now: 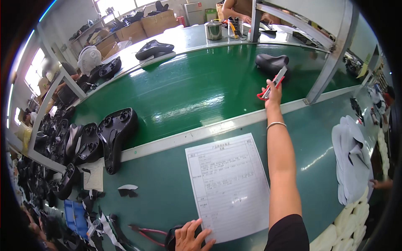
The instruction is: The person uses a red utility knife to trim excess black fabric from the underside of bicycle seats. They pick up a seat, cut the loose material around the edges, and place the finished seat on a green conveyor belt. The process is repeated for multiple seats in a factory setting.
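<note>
My right hand [274,94] is stretched far out over the green conveyor belt [192,90] and holds a red-handled cutter [272,84], its blade end close to a black bicycle saddle [271,63] lying on the belt. My left hand [190,236] rests near the bottom edge on the green worktable, fingers spread, touching a dark object and the lower corner of a printed white sheet [228,184].
Several upturned black saddle bases [113,134] lean at the left. Red-handled pliers [146,233] lie by my left hand. White foam pads [351,163] are stacked at right. A metal frame post [331,62] stands on the belt's edge. Another person's arms [238,10] work beyond the belt.
</note>
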{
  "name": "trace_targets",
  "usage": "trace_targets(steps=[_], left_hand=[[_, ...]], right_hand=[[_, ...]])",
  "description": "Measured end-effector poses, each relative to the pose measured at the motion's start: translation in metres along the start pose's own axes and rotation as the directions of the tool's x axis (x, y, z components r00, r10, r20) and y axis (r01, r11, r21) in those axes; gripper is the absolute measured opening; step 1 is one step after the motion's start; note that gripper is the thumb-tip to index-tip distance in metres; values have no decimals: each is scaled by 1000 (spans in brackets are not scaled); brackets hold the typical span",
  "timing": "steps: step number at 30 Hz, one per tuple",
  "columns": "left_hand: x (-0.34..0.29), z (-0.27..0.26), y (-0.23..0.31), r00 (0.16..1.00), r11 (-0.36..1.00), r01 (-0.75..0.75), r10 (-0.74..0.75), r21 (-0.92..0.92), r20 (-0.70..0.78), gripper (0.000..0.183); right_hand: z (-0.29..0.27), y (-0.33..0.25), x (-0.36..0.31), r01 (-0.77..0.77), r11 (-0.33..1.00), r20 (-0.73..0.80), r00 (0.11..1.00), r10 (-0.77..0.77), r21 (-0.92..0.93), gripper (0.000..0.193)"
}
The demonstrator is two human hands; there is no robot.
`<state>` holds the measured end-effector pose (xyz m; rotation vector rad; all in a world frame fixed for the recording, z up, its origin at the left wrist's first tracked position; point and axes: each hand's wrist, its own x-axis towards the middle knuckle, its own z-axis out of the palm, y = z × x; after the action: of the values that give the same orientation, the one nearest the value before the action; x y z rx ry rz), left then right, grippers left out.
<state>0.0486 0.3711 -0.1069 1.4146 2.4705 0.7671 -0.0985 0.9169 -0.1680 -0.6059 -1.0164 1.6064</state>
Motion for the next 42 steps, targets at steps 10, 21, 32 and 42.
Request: trace_targets(steps=[10,21,32,42], left_hand=[[-4,8,4,999,990,30,-32,137,9,41],[-9,-8,4,991,995,-68,76,75,-106,40],[-46,-36,-61,914,-121,14,-401,-993,61,53],[-167,-118,-128,849,-68,204,-484,-977,211,60]], right_hand=[[7,-7,33,-29,983,79,997,15,179,66],[18,-82,-197,-150,985,173,976,134,83,38],[19,-232,-513,919,322,971,238,8,-228,37],[-12,-219,-608,390,708,806,351,477,-589,45]])
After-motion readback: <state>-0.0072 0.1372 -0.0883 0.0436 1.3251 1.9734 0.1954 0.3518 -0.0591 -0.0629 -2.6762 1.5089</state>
